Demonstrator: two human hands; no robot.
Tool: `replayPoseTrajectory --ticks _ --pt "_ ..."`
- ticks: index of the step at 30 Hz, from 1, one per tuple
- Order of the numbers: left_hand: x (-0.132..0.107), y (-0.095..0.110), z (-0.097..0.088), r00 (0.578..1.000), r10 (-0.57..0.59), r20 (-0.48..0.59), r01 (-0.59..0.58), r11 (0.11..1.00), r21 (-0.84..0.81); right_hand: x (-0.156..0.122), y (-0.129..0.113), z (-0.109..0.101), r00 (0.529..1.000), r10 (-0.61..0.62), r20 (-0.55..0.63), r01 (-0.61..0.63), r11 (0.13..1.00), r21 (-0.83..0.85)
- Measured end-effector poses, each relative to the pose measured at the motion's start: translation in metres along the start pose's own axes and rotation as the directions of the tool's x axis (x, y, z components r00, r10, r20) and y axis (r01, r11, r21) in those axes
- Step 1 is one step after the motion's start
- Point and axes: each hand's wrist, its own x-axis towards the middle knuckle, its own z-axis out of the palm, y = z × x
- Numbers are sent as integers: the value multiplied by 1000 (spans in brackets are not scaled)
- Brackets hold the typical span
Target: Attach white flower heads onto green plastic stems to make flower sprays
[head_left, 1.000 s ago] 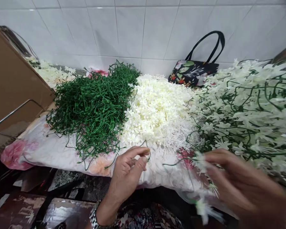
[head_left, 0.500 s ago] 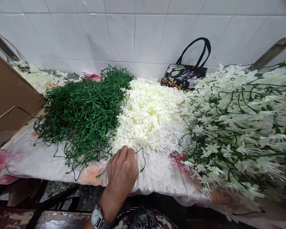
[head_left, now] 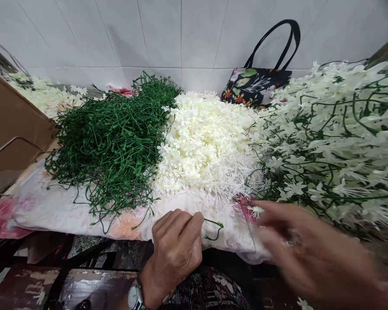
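My left hand [head_left: 176, 245] is closed at the near edge of the floral cloth [head_left: 61, 209], pinching a thin green wire stem [head_left: 213, 230] that curls to the right. My right hand [head_left: 310, 254] comes in from the lower right, blurred by motion, its fingers stretched toward a small white flower [head_left: 255, 211]. Behind the hands lie a pile of green stems [head_left: 113, 137], a heap of loose white blossoms [head_left: 207, 144] and a mass of finished white flower sprays [head_left: 336, 137].
A black floral handbag [head_left: 258, 84] leans on the white tiled wall. A brown cardboard box [head_left: 13, 120] with a metal rod stands at the left, more white flowers [head_left: 45, 92] behind it. Dark floor shows below the cloth's edge.
My left hand has drawn back toward me with the green stem. My right hand, out of view half a second ago, has come back in from the lower right.
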Motion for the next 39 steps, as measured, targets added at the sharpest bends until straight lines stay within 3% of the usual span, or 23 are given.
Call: replayPoseTrajectory --ticks 2,4,6,8,10,13,15,17,19,21,25,28,30,34,39 --pt "-2 3 0 1000 20 0 -20 1000 6 14 -10 27 990 -74 120 72 997 16" --pt "-5 6 -1 1000 -19 -16 18 999 -39 22 -15 46 983 -134 128 126 990 71" --pt "-8 9 -3 988 -146 -46 138 979 -148 22 -15 53 984 -167 62 167 986 12" --pt "-9 12 -4 943 -332 -28 308 901 -306 20 -12 54 977 -212 -28 209 973 -101" --pt "-7 14 -3 843 -524 120 513 717 -473 17 -10 53 959 -270 -86 248 947 -202" --pt "1 14 2 598 -685 417 728 245 -640 14 -13 58 943 -326 -64 304 924 -234" --pt "6 11 4 470 -704 533 725 -36 -688 13 -17 64 929 -369 -25 358 914 -189" --pt "9 6 5 407 -714 569 679 -179 -712 15 -19 66 920 -392 15 391 913 -116" --pt "9 1 5 402 -737 544 646 -192 -739 21 -17 65 922 -385 48 387 921 -45" --pt "7 -3 4 430 -751 501 635 -143 -759 31 -10 63 934 -354 52 356 934 -39" --pt "6 -6 3 469 -710 525 656 -118 -745 58 11 70 964 -244 107 266 909 -321" --pt "6 -6 4 443 -733 517 656 -128 -744 69 20 82 968 -161 192 234 856 -461" --pt "5 -7 5 404 -754 518 673 -139 -727 71 22 89 971 -141 195 221 840 -495" --pt "2 -11 5 386 -740 551 695 -159 -701 69 20 92 975 -138 172 207 843 -497" --pt "7 -10 3 433 -743 511 722 -53 -689 65 14 81 979 -153 137 196 897 -397"
